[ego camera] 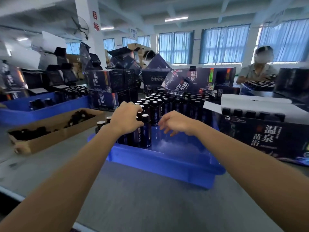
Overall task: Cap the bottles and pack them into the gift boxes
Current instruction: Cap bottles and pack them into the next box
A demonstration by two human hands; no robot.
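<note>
The left hand (125, 118) is nearer: its fingers (136, 109) curl down over upright bottles (146, 129) in the tray (167, 158). The right hand (177, 122) hovers just right of them, fingers loosely apart, holding nothing.

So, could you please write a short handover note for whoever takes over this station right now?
Left hand: fingers curled round the tops of the near bottles in the tray.
Right hand: open, holding nothing, above the tray's bare part.
Things: the tray's bottles stand with pale tops and no black caps. Caps lie in the carton at the left. The open gift box is at the right.
Done: one row of black-capped bottles stands in the gift box.
Left: cap the tray's bottles and pack them.
</note>
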